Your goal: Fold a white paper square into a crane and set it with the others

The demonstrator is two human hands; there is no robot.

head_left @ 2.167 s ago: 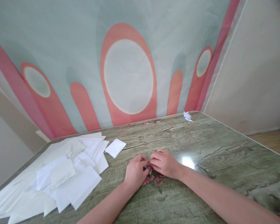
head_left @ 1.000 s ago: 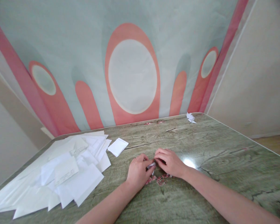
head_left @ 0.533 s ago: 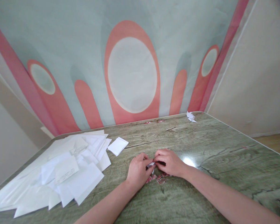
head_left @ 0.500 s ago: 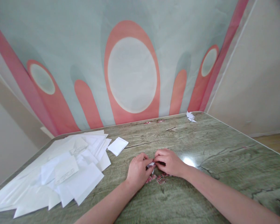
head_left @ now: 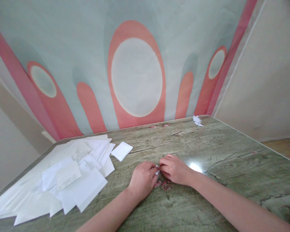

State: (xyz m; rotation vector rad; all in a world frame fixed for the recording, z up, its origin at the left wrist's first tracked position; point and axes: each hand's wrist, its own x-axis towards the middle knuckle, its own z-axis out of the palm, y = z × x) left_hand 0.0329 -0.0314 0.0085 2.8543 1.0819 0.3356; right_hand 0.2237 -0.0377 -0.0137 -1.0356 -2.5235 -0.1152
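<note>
A small folded piece of white paper (head_left: 157, 170) sits between my two hands, just above the wood-patterned table, mostly covered by fingers. My left hand (head_left: 143, 178) is closed on the paper's left side, its back turned up and its thumb hidden. From the right, my right hand (head_left: 174, 169) pinches the paper's edge with thumb and fingertips. The fingertips of both hands nearly meet. How the paper is folded I cannot make out.
Many white sheets (head_left: 91, 187) lie in an overlapping pile at the left. Beside them is a small stack of square paper (head_left: 122, 151). A folded paper piece (head_left: 197, 120) stands by the far edge of the table (head_left: 222, 145). A patterned backdrop rises behind.
My left hand has rolled over the paper, so its thumb no longer shows and less of the paper is visible. My right hand keeps its pinch almost in place.
</note>
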